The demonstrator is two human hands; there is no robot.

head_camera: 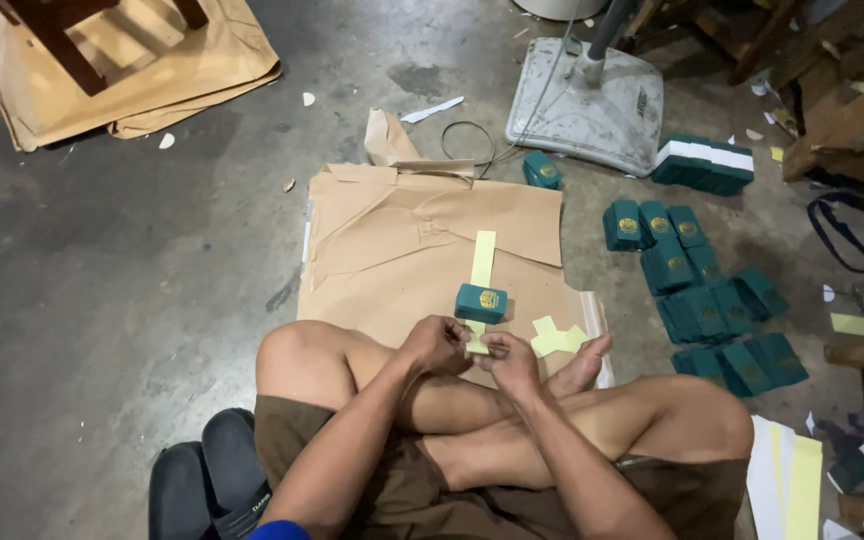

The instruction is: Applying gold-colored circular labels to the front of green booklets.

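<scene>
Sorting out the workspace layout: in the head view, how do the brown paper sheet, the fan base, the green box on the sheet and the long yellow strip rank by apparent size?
1. Brown paper sheet
2. Fan base, though it lies farther away
3. Long yellow strip and green box: similar area, too close to rank.

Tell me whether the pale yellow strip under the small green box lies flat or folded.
Flat where visible: the strip lies straight on the brown paper beyond the green box. Both hands hide its near end.
</scene>
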